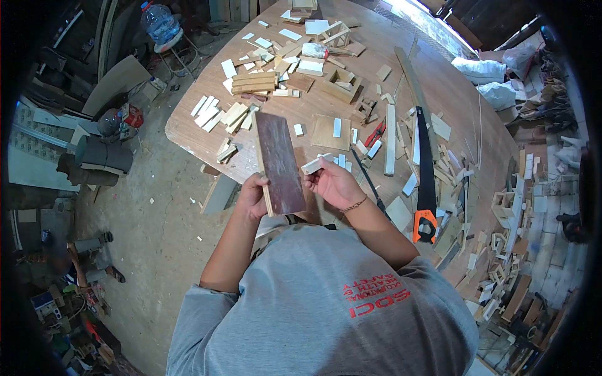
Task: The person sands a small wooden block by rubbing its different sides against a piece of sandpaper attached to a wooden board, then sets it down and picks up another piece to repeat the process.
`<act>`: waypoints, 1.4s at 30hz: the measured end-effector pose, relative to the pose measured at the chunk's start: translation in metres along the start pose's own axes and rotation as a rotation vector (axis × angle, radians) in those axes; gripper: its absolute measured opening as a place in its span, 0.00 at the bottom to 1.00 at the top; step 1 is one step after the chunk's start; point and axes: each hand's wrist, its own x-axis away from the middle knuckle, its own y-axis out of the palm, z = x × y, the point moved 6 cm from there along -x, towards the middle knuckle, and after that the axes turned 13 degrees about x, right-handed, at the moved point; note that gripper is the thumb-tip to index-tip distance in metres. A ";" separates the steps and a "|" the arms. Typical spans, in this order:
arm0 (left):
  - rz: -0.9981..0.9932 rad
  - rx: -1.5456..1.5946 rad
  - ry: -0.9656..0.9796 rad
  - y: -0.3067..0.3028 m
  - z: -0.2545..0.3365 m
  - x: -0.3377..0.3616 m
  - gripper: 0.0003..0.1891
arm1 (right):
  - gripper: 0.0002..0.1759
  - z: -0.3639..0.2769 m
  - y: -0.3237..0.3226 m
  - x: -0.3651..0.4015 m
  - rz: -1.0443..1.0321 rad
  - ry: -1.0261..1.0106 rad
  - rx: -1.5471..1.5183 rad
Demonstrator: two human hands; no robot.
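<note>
My left hand (pixel 253 195) grips the lower left edge of a dark reddish-brown board (pixel 280 164), which is tilted above the table's front edge. Just right of the board, my right hand (pixel 334 183) pinches a small pale wood block (pixel 317 163) between thumb and fingers. The block and the board are apart. Beyond my hands a square plywood piece (pixel 323 133) lies on the table with a small white piece (pixel 337 128) on it. A small white block (pixel 298 130) rests between the board and the plywood.
The wooden table (pixel 194 88) carries many wood offcuts, an open wooden box (pixel 342 85) and red-handled pliers (pixel 376 133). An orange-handled saw (pixel 426 182) lies at the right. A water bottle (pixel 160 24) stands on a stool at the back left. Part of a person (pixel 78 266) shows at far left.
</note>
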 end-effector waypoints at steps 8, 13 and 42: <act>-0.221 -0.222 0.036 0.083 0.031 0.036 0.42 | 0.15 -0.035 0.087 0.009 0.138 -0.447 0.345; -0.147 -0.121 0.116 0.110 0.054 0.055 0.33 | 0.19 -0.046 0.142 0.007 0.190 -0.810 0.987; -0.027 0.172 0.116 0.104 0.148 0.072 0.31 | 0.18 -0.018 0.239 -0.089 -0.044 -0.908 1.486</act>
